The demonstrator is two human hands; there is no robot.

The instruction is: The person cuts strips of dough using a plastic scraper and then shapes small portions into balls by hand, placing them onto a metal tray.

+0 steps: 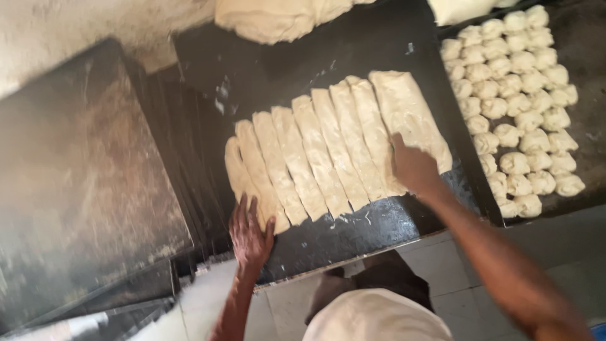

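Seen from my remote feed: my left hand (250, 232) lies flat, fingers spread, on the near end of the leftmost dough strips (328, 148), which sit side by side on a dark tray (379, 221). My right hand (413, 167) presses palm-down on the strips at the right, gripping nothing; its fingertips are hard to make out. A second tray (590, 164) of small dough balls (517, 107) runs off the right edge. A large dough mass (271, 19) is cut off at the top.

no packages, labels, signs or screens visible.
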